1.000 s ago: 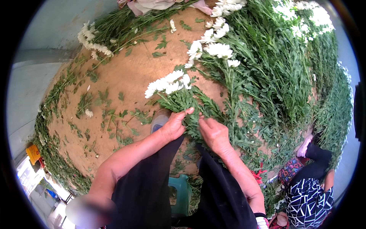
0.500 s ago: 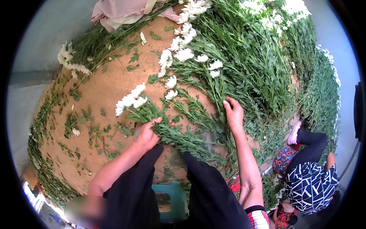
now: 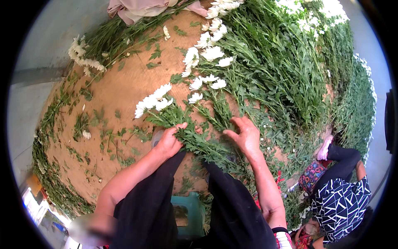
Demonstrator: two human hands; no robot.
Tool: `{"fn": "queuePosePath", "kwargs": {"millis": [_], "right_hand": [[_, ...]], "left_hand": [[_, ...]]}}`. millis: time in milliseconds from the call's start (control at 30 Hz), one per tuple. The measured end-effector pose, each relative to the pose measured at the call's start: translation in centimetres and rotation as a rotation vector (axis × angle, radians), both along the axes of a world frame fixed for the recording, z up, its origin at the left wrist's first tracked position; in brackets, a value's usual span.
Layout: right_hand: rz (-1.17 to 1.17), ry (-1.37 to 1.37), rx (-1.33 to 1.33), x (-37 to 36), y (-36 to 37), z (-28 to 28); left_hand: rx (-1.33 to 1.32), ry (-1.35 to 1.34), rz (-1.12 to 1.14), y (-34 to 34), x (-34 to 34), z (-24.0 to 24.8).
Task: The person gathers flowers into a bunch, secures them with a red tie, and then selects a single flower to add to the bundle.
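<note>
My left hand [image 3: 171, 140] is closed around a bunch of white chrysanthemums [image 3: 188, 133]. Their blooms point up and to the left, and the leafy stems run down to the right over my knees. To the right of the bunch, my right hand [image 3: 246, 136] is open, with thumb and fingers apart and nothing visibly held. Just beyond its fingertips lie several loose chrysanthemum stems [image 3: 217, 107], whose white heads [image 3: 210, 79] sit close together. Part of my left hand's fingers is hidden behind the leaves.
A large heap of cut chrysanthemums [image 3: 275, 70] fills the right and far side. Leaf scraps litter the brown matting [image 3: 124, 95]. A pink cloth [image 3: 139, 9] lies at the far left. Between my legs is a green stool [image 3: 195, 216]. Another person [image 3: 342, 203] sits at right.
My right hand has let go of a chrysanthemum stem and opened. That stem's white heads have shifted left, beside the other loose blooms. My left hand keeps its bunch. The view has moved slightly.
</note>
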State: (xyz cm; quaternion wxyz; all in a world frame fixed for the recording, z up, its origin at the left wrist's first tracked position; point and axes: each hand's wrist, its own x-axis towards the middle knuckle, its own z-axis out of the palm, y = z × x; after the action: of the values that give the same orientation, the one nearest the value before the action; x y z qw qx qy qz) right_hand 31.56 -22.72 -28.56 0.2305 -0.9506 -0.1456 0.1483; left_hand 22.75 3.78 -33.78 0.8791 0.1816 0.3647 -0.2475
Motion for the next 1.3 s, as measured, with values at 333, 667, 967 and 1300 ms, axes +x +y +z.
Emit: {"fn": "queuePosePath", "kwargs": {"millis": [333, 667, 967, 1300], "right_hand": [[-0.067, 0.054, 0.141, -2.0, 2.0, 0.9], [0.164, 0.165, 0.309, -4.9, 5.4, 2.4], [0.160, 0.198, 0.285, -5.0, 5.4, 2.0], [0.357, 0.112, 0.254, -5.3, 4.3, 1.7]], "left_hand": [[-0.075, -0.044, -0.015, -0.1, -0.3, -0.9], [-0.069, -0.113, 0.114, -0.2, -2.0, -2.5], [0.002, -0.282, 0.015, 0.6, -1.7, 0.2], [-0.074, -0.123, 0.087, -0.2, -1.0, -0.4]]}}
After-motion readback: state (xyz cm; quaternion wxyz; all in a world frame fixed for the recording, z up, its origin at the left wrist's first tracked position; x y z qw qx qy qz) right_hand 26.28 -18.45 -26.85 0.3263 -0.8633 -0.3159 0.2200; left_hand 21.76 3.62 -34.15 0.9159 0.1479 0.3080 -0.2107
